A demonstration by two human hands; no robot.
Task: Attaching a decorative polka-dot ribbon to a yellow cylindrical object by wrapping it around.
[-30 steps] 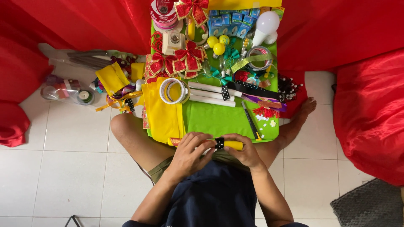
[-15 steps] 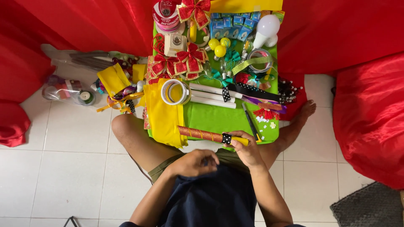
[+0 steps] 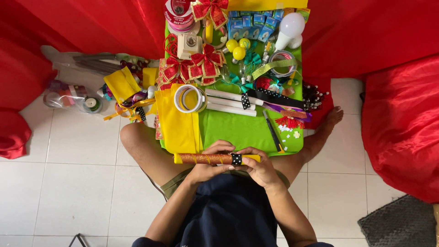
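Observation:
I sit on the floor with a low green-covered table [image 3: 238,130] over my legs. Both hands hold a yellow stick [image 3: 208,158] wrapped in red-gold glitter ribbon, lying level just past the table's near edge. My left hand [image 3: 208,167] grips its middle from below, fingers curled over the top. My right hand [image 3: 258,167] pinches the right part, beside a black polka-dot band [image 3: 236,159] around the stick.
On the table lie a tape roll [image 3: 188,98], white sticks [image 3: 231,103], red-gold bows [image 3: 192,66], yellow balls [image 3: 238,49], a white bulb [image 3: 291,27], scissors [image 3: 273,130] and yellow cloth [image 3: 176,123]. Red fabric surrounds the spot. A jar [image 3: 87,103] lies left on the tiles.
The stick has come back from the table toward my lap. My left hand, which was off it half a second ago, has closed on its middle again.

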